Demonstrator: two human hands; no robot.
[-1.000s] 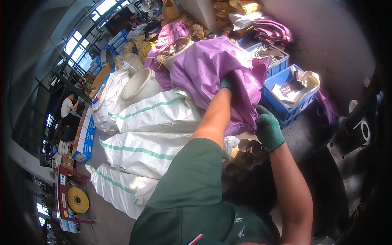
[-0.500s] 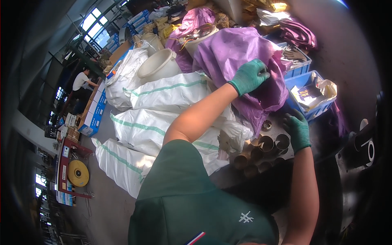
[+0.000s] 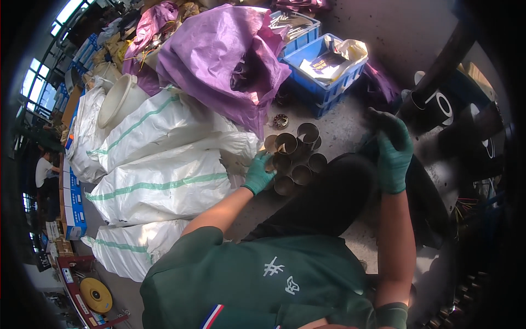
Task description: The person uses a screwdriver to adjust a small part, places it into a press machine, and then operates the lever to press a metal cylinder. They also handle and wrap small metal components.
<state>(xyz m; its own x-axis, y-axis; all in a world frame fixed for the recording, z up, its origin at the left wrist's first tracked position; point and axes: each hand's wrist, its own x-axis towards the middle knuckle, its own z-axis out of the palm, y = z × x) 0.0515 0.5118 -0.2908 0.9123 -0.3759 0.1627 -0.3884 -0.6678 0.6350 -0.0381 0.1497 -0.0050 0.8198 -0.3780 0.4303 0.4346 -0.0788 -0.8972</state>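
Several short metal tube rings (image 3: 301, 174) stand clustered on the floor, their round openings facing up. My left hand (image 3: 258, 174), in a green glove, reaches to the left side of this cluster. Its thumb and fingers are apart, close to the nearest rings; whether they touch one is hard to see. Farther right, my right hand (image 3: 394, 148), gloved too, is raised above my dark-clothed leg. Its fingers are somewhat blurred but look stretched out, with nothing visible in them. A small round metal part (image 3: 280, 121) lies just beyond the rings.
A purple woven sack (image 3: 219, 55) with an open mouth stands beyond the rings. White sacks with green stripes (image 3: 164, 189) lie to the left. Blue crates (image 3: 323, 90) stand at the back, and dark cylinders (image 3: 424, 109) at the right. A person (image 3: 45, 172) sits far left.
My left hand has left the purple sack and come down to the metal rings. My right hand has shifted away from the rings. The view has turned to the right.
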